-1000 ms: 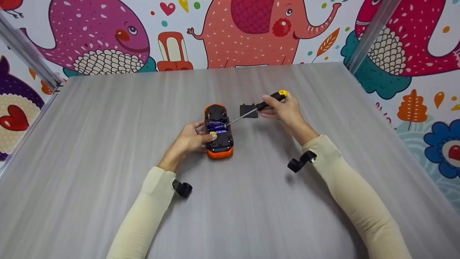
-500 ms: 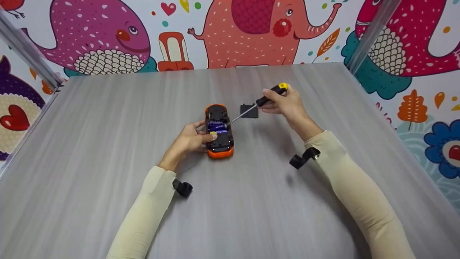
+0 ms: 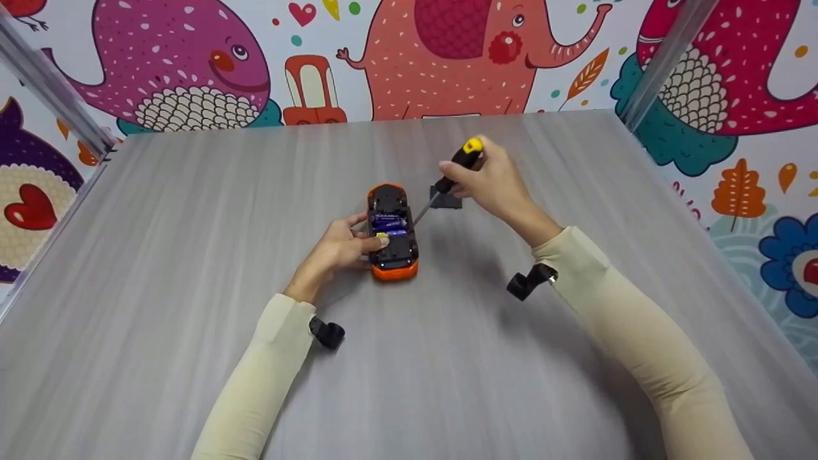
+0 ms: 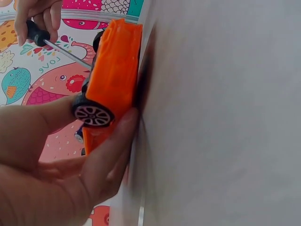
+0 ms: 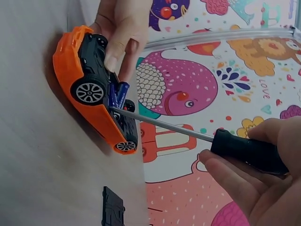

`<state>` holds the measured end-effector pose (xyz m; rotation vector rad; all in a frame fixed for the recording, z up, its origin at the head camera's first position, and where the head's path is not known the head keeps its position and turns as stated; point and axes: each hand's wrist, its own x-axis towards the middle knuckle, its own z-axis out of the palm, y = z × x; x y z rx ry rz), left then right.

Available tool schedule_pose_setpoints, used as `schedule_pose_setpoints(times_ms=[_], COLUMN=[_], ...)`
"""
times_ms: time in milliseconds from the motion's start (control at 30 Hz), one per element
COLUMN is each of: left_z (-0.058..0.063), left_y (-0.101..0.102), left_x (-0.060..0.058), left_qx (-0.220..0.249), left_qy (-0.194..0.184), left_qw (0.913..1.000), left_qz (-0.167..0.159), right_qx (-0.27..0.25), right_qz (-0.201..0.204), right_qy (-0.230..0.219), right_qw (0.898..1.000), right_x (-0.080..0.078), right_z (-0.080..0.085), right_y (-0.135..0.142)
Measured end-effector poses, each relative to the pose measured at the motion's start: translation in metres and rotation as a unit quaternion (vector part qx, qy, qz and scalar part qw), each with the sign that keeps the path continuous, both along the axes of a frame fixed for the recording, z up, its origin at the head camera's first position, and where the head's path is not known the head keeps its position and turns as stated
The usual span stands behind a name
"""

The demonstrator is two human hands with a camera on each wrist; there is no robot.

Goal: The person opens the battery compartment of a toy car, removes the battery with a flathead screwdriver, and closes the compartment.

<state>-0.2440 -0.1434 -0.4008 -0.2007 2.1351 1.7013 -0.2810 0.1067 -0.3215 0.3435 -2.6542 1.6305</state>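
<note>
An orange toy car (image 3: pixel 394 273) lies upside down mid-table, its black underside facing up. Purple-blue batteries (image 3: pixel 388 223) sit in its open compartment; in the right wrist view one battery (image 5: pixel 121 94) is tilted up at one end. My left hand (image 3: pixel 342 246) grips the car from its left side, thumb on the underside. In my right hand (image 3: pixel 495 182) is a screwdriver (image 3: pixel 463 160) with a black and yellow handle, held between thumb and fingers. Its metal shaft (image 5: pixel 164 125) slants down to the compartment's right edge, the tip at the batteries.
A black battery cover (image 3: pixel 447 199) lies on the grey wood-grain table (image 3: pixel 192 255), right of the car and partly behind the screwdriver. A wall with cartoon animals (image 3: pixel 447 83) borders the table's far edge. Black cameras hang at both wrists.
My right hand has shifted left and tipped the screwdriver steeper, its handle swinging left and away from me. The raised battery shifts slightly in the compartment. My left hand keeps its grip on the car.
</note>
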Motion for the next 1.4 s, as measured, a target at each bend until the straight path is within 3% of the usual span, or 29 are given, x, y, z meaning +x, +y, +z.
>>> schedule_pose_setpoints(times_ms=[167,267,433,567,733,1000,1167,1400], left_z=[0.001,0.002,0.002,0.003,0.002,0.000,0.001,0.001], left_y=[0.001,0.002,0.002,0.001,0.001,-0.001,-0.001,0.002], left_x=[-0.001,0.000,0.000,0.001,0.001,0.002,0.001,0.002], left_qx=[0.001,0.000,-0.005,-0.014,-0.011,-0.033,-0.023,-0.046], left_qy=[-0.013,-0.014,-0.011,0.000,0.001,0.012,0.010,0.016], left_qw=[0.9999,0.9999,0.9998,0.9998,0.9999,0.9993,0.9996,0.9988], left_qz=[0.007,0.008,0.014,0.015,0.013,0.012,0.011,0.007], right_qx=[0.017,0.059,0.135,0.171,0.192,0.184,0.184,0.186], right_qz=[-0.009,-0.011,0.015,0.038,0.062,0.048,0.041,0.075], right_qy=[0.023,0.060,0.140,0.165,0.161,0.128,0.144,0.172], right_qw=[1.000,0.996,0.981,0.971,0.966,0.973,0.971,0.965], right_x=[0.005,0.011,0.027,0.036,0.038,0.034,0.035,0.041], right_z=[0.002,0.005,0.010,0.013,0.014,0.012,0.012,0.005], right_y=[-0.007,-0.014,-0.032,-0.047,-0.054,-0.053,-0.057,-0.056])
